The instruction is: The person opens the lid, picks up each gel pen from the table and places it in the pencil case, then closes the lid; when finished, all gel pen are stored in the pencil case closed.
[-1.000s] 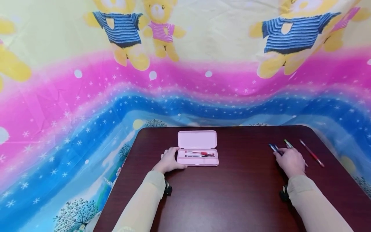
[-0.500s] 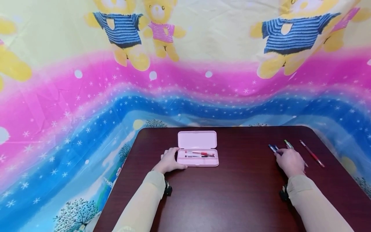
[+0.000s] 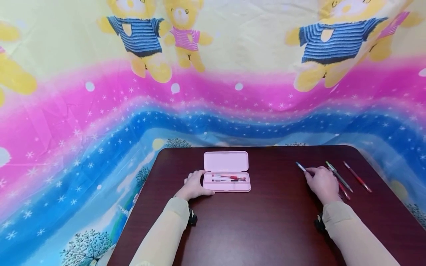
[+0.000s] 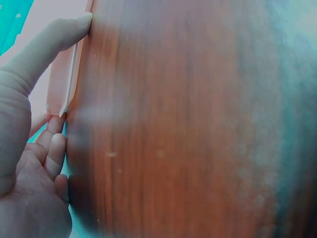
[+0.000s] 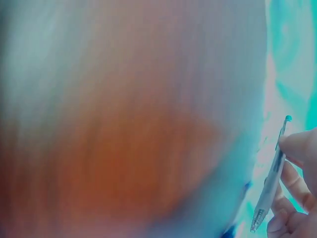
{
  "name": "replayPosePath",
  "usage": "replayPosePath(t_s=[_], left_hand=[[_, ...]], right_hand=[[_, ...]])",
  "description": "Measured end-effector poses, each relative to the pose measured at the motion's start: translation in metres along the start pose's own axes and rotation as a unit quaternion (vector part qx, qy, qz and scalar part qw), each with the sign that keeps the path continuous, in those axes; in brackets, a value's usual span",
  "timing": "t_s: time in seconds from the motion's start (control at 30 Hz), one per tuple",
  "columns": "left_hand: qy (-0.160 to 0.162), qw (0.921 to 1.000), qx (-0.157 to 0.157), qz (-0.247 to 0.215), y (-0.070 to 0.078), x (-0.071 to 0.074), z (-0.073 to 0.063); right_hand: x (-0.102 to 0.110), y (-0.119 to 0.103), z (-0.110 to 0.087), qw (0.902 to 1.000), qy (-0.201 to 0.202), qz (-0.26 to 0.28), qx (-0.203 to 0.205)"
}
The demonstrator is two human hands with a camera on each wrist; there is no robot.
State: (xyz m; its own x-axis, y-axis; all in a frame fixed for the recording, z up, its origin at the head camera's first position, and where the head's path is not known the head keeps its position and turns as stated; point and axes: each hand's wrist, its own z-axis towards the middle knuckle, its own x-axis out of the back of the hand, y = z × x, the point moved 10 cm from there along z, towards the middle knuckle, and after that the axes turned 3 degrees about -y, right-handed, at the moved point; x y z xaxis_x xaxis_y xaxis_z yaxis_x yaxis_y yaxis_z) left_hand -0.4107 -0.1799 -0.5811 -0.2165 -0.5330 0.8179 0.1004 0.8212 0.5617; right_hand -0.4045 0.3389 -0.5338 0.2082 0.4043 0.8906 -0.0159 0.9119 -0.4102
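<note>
Against a bear-printed cloth backdrop (image 3: 239,55), over a dark-brown wooden table (image 3: 259,229), gripping the left end of an open, rectangular pink plastic case (image 3: 221,186), far and left, with the left hand (image 3: 194,186). On the right now, pinching a slim, pale-barrelled pen (image 5: 269,191) in the right hand (image 3: 321,183); perhaps risking a drop from too loose a pinch, or a knock to the slender red pen (image 3: 344,191) just beside from swinging wide.
</note>
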Motion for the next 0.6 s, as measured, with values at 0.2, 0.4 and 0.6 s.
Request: replayPosePath(t_s=[0.2,0.4,0.6], left_hand=[[0.002,1.0,-0.001,0.0,0.0,0.0,0.001],[0.005,1.0,0.001,0.002,-0.001,-0.001,0.001],[0.003,1.0,0.001,-0.002,0.001,0.001,-0.001]], right_hand=[[0.004,-0.053,0.006,0.9985,0.017,0.02,0.048],[0.007,-0.116,0.008,0.9909,0.038,0.042,0.122],[-0.001,-0.176,0.007,0.9798,0.041,0.048,0.19]])
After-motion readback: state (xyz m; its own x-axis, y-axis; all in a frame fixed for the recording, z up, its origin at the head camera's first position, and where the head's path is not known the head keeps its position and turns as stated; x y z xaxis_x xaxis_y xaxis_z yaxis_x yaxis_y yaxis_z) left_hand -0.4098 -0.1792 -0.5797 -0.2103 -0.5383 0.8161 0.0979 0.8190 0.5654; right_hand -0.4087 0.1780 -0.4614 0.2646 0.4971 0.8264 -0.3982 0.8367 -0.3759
